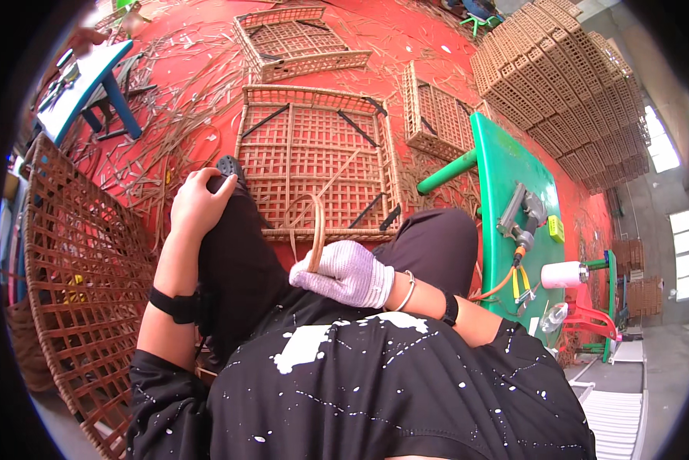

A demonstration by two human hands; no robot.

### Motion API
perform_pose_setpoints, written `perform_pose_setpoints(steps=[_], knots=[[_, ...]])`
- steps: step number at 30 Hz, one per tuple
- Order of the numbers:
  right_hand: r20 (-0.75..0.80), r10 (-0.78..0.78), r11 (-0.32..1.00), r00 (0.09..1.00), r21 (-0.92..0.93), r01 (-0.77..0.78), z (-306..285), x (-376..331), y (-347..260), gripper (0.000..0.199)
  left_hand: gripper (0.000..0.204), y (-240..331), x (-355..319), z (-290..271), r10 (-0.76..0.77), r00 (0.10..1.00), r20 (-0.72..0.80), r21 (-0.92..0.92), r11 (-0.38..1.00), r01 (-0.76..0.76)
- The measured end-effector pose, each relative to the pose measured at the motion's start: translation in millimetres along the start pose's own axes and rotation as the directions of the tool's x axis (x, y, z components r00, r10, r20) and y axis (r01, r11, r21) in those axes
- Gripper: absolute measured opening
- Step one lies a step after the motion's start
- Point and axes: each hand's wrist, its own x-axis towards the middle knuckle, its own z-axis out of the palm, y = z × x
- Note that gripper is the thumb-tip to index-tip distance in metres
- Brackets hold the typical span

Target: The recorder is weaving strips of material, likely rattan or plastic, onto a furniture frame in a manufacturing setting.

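Head view: I watch from my remote station as a seated person in a black, white-spattered shirt holds a looped cane strip [319, 230] above the lap. The gloved right hand [348, 274] has its fingers closed around the lower part of the loop, thumb pressed along it, while the rest arcs upward toward the far side. The bare left hand [199, 201] grips no strip; it rests on the left knee, fingers loosely bent and thumb spread apart.

Just beyond the loop, I see a rectangular woven tray [314, 96] on the red floor [180, 73], its corners crossed by black braces. Two more woven frames lie farther off, one far ahead [302, 38] and one to the far right [440, 115], amid scattered cane strips. A large woven panel [84, 299] stands upright at near left.

To the right, a green table [501, 165] carries a gun-shaped tool [534, 205] with an orange hose [498, 287], a small yellow box [555, 228] and a white bottle [563, 274]. Stacked woven trays [559, 84] rise at far right; a blue-legged table [114, 100] stands at far left.
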Motion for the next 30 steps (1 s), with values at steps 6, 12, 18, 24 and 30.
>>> perform_pose_setpoints(steps=[6,12,18,24,30], knots=[[-0.016,-0.004,1.000,1.000,0.021,0.004,1.5,2.5,-0.8,0.020,0.047,-7.8,1.5,-2.7,-0.012,1.000,0.007,-0.047,0.999,0.013],[-0.067,-0.001,0.998,0.998,-0.062,-0.003,-4.6,-2.9,-5.1,0.024,0.042,-19.2,1.2,-20.2,0.048,0.997,0.061,-0.040,0.998,-0.045],[-0.151,0.048,0.999,0.987,0.015,-0.046,-10.4,-13.4,-12.0,0.028,0.039,-40.4,-26.3,-26.5,0.014,0.994,-0.109,0.076,0.997,-0.006],[-0.140,0.083,0.995,0.987,0.066,-0.074,-8.1,-7.4,-3.9,0.026,0.040,-62.5,-40.4,1.7,0.133,0.991,-0.024,0.427,0.898,-0.110],[0.062,-0.023,0.957,0.998,-0.286,0.040,-4.8,26.1,-4.7,0.026,0.059,-7.8,-45.2,54.7,0.699,0.697,0.161,-0.237,0.713,-0.660]])
